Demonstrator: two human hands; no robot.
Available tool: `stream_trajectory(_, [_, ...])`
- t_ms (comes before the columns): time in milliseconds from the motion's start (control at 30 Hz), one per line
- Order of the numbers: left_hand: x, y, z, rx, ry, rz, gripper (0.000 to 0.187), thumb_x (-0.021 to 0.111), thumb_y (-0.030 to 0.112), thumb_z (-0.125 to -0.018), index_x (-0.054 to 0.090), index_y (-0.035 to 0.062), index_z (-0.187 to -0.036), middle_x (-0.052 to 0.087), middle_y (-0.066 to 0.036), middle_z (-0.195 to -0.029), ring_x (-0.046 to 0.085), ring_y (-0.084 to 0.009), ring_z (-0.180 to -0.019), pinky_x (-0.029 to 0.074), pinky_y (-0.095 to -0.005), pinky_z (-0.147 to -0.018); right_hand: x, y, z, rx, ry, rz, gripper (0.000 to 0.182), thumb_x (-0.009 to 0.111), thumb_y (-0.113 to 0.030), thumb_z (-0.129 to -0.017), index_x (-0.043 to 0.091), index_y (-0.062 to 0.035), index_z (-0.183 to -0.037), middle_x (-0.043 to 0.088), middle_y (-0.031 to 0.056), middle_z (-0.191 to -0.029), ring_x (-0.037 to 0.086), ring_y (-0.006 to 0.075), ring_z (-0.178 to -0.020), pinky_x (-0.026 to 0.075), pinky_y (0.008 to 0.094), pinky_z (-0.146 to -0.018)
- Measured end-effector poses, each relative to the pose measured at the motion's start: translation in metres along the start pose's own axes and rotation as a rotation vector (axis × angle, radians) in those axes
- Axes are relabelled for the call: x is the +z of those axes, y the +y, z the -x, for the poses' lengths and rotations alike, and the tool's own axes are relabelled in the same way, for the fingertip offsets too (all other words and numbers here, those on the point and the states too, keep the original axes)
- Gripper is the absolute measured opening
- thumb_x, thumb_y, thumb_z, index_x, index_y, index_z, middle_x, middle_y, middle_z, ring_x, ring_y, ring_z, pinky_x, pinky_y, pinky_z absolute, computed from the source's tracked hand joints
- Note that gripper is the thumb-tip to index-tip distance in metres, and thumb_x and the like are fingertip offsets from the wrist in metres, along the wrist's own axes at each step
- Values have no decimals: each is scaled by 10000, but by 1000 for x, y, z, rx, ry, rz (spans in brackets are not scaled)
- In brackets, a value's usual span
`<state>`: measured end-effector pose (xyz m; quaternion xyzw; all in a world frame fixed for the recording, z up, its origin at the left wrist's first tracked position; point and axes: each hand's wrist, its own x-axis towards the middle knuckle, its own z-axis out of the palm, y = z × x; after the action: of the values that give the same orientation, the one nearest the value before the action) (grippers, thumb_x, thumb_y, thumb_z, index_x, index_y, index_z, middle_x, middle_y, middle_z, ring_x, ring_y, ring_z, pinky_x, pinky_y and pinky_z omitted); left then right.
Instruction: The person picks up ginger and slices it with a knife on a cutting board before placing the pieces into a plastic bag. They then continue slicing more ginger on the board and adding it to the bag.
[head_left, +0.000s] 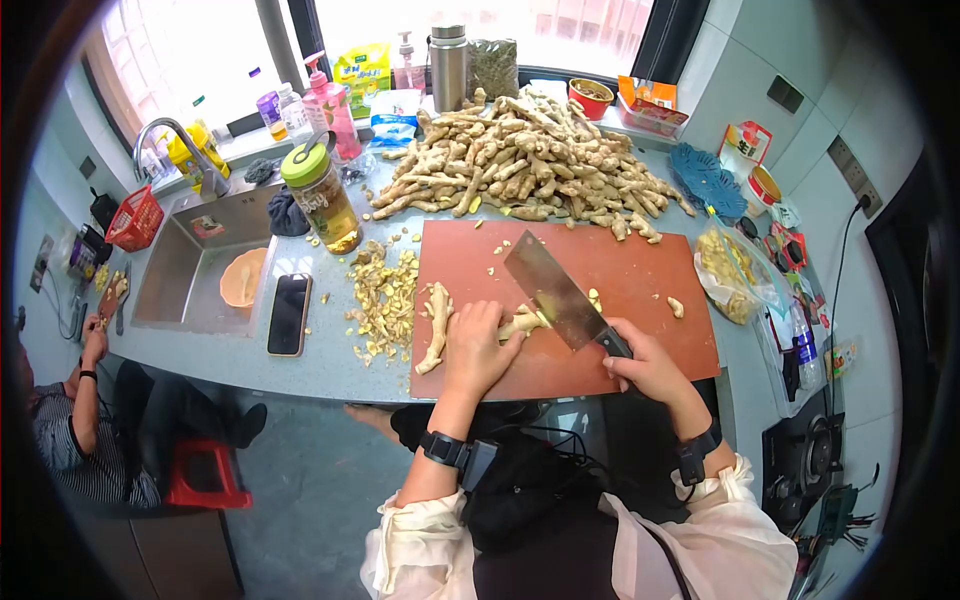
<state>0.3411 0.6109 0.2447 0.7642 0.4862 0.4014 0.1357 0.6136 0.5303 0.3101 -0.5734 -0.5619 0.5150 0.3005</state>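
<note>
On the red cutting board (640, 270), my left hand (482, 343) is closed on a piece of ginger (520, 323), whose end sticks out to the right. My right hand (645, 368) grips the black handle of a cleaver (562, 290). The broad blade slants up and to the left, just right of the ginger's cut end. Another ginger root (436, 327) lies at the board's left edge beside my left hand. Small bits lie near the blade, and a small ginger piece (676, 307) rests on the board's right side.
A large ginger pile (540, 160) stands behind the board. Ginger slices (384, 300), a phone (289, 314) and a lidded jar (325, 205) are to the left, near the sink (160, 290). A filled plastic bag (725, 265) lies right. Another person (85, 430) sits far left.
</note>
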Motion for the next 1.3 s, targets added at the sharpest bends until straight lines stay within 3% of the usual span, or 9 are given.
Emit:
stream_trajectory(433, [0,3,0,50,-46,68,267,811,190,-747,629,73,-905,626,-105,-852,606,-333,-869,455,-454,-782,-2,-48,13,-86,-49,285,554,667,-128,-927,498,-132,-1455,598,64,-745,606,152,-557,490,324,-561])
stream_trajectory(633, [0,1,-1,63,-36,74,246,793,196,-766,640,59,-903,628,-130,-854,605,-352,-878,458,-463,-779,-1,-54,12,-101,-80,463,519,668,-168,-926,502,-121,-1415,655,187,-841,690,373,-761,528,428,-708])
stream_trajectory(733, [8,-6,-1,101,25,123,243,783,223,-778,644,57,-888,634,-152,-868,606,-377,-895,459,-476,-780,0,-48,9,-234,-21,617,551,666,-166,-911,487,-106,-1429,676,299,-1093,644,502,-1071,519,507,-883])
stream_trajectory(800, [7,-10,-1,78,-3,158,262,783,257,-781,646,55,-875,642,-164,-887,609,-390,-915,465,-484,-792,5,-46,7,-250,-2,618,555,656,-132,-897,502,-86,-1428,673,282,-1051,678,463,-1045,522,455,-887])
stream_trajectory(900, [12,-24,-3,63,-1,201,269,788,275,-782,668,54,-876,667,-144,-848,641,-369,-875,495,-470,-765,6,-40,4,-303,-1,632,557,648,-125,-912,490,-50,-1440,619,141,-999,634,300,-906,503,392,-871])
stream_trajectory(1033, [11,-29,-4,71,-79,295,228,787,254,-801,721,80,-933,714,-107,-885,671,-309,-901,516,-432,-775,13,-61,10,23,-25,552,503,614,-112,-951,506,-55,-1439,570,23,-1033,561,142,-874,461,285,-786])
stream_trajectory(1100, [10,-29,-2,56,-61,292,224,784,254,-807,719,84,-938,711,-102,-890,667,-305,-905,513,-430,-786,13,-55,7,-31,-34,505,486,614,-121,-967,506,-53,-1437,542,16,-1020,526,98,-851,428,242,-758])
stream_trajectory(1233, [12,-28,1,48,-37,288,211,766,241,-827,712,89,-963,695,-92,-905,652,-299,-921,505,-423,-819,7,-48,8,-198,6,694,479,627,-149,-993,488,-45,-1439,599,79,-1038,608,212,-914,480,340,-834])
stream_trajectory(1300, [11,-25,3,46,-42,273,210,756,227,-836,699,83,-978,663,-94,-896,637,-311,-917,496,-424,-821,5,-49,7,-266,-11,787,453,632,-182,-990,475,-58,-1396,643,222,-1004,669,394,-999,496,439,-889])
